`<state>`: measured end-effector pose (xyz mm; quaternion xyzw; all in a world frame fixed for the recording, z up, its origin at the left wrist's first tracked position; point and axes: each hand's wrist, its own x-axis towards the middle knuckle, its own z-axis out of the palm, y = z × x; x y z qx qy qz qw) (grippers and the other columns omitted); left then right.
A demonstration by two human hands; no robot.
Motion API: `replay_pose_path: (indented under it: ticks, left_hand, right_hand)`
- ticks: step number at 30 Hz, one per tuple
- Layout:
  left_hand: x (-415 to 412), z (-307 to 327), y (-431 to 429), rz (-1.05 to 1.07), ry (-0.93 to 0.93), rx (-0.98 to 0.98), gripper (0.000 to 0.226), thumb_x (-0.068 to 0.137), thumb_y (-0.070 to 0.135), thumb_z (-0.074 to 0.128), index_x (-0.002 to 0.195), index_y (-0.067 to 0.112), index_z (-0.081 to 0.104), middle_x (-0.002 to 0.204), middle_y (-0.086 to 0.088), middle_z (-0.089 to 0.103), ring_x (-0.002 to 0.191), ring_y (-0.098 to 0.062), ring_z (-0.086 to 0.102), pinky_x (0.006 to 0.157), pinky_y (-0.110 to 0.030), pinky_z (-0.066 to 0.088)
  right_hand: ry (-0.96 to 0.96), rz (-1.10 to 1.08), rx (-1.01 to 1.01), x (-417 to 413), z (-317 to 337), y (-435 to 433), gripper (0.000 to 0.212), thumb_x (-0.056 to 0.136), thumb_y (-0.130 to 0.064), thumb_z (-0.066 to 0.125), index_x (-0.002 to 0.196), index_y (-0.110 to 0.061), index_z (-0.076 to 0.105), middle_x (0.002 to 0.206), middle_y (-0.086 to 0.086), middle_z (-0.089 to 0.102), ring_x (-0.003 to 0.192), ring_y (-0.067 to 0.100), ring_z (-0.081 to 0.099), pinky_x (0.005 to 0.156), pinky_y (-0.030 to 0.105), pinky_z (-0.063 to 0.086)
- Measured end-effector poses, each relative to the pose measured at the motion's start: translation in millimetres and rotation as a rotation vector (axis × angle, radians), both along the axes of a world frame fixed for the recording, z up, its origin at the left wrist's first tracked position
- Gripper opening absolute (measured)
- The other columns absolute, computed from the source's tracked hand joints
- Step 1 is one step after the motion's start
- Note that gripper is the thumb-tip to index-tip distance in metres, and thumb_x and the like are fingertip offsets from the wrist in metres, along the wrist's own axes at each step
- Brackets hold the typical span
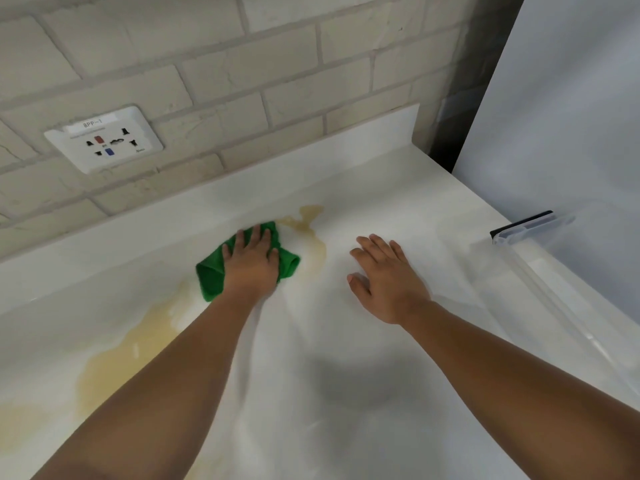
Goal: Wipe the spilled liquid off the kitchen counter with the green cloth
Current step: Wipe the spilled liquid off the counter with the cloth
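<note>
A green cloth [213, 275] lies bunched on the white kitchen counter [346, 341], near the back wall. My left hand [251, 261] presses flat on top of it with straight fingers. Yellowish spilled liquid [311, 233] streaks the counter just right of the cloth, and a larger pool of the same liquid [121, 355] spreads at the lower left under my left forearm. My right hand [388, 275] rests flat on the bare counter to the right of the streak, fingers spread, holding nothing.
A tiled brick wall with a white power socket [104, 140] rises behind the counter. A clear plastic container with a black clip [523, 225] stands along the counter's right edge, beside a tall white appliance [561, 116].
</note>
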<state>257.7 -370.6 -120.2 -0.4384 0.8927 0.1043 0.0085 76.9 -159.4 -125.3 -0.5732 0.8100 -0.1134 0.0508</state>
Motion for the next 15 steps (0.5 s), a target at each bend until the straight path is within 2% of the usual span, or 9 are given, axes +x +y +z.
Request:
replay_pose_path:
  ticks: [4, 9, 12, 15]
  left_hand:
    - [-18, 2, 33, -0.21, 0.014, -0.012, 0.066, 0.096, 0.051, 0.02, 0.154, 0.024, 0.029, 0.163, 0.001, 0.021, 0.15, -0.031, 0.013, 0.12, -0.054, 0.008]
    - [36, 1, 47, -0.497, 0.172, 0.112, 0.064, 0.093, 0.055, 0.033, 0.148, 0.025, 0.043, 0.159, 0.008, 0.028, 0.15, -0.019, 0.013, 0.122, -0.042, 0.004]
    - [61, -4, 16, -0.429, 0.217, 0.082, 0.061, 0.093, 0.051, 0.035, 0.144, 0.023, 0.049, 0.156, 0.004, 0.035, 0.148, -0.024, 0.024, 0.121, -0.048, 0.013]
    - [51, -5, -19, -0.172, 0.178, 0.011, 0.062, 0.094, 0.048, 0.028, 0.148, 0.02, 0.044, 0.158, 0.0, 0.034, 0.148, -0.027, 0.025, 0.121, -0.048, 0.014]
  right_hand:
    - [-0.001, -0.002, 0.004, -1, 0, 0, 0.066, 0.095, -0.052, 0.02, 0.148, -0.018, 0.039, 0.162, 0.003, 0.026, 0.151, 0.021, 0.013, 0.123, 0.046, 0.012]
    - [0.009, 0.006, -0.004, 0, 1, 1, 0.063, 0.095, -0.049, 0.022, 0.146, -0.017, 0.041, 0.161, 0.004, 0.028, 0.151, 0.023, 0.014, 0.122, 0.047, 0.013]
    - [0.006, 0.012, -0.02, -1, 1, 3, 0.061, 0.095, -0.048, 0.023, 0.144, -0.017, 0.042, 0.16, 0.005, 0.029, 0.151, 0.023, 0.015, 0.122, 0.047, 0.014]
    - [-0.006, 0.017, -0.011, 0, 0, 3, 0.062, 0.095, -0.049, 0.023, 0.145, -0.017, 0.04, 0.161, 0.005, 0.027, 0.151, 0.023, 0.012, 0.123, 0.047, 0.012]
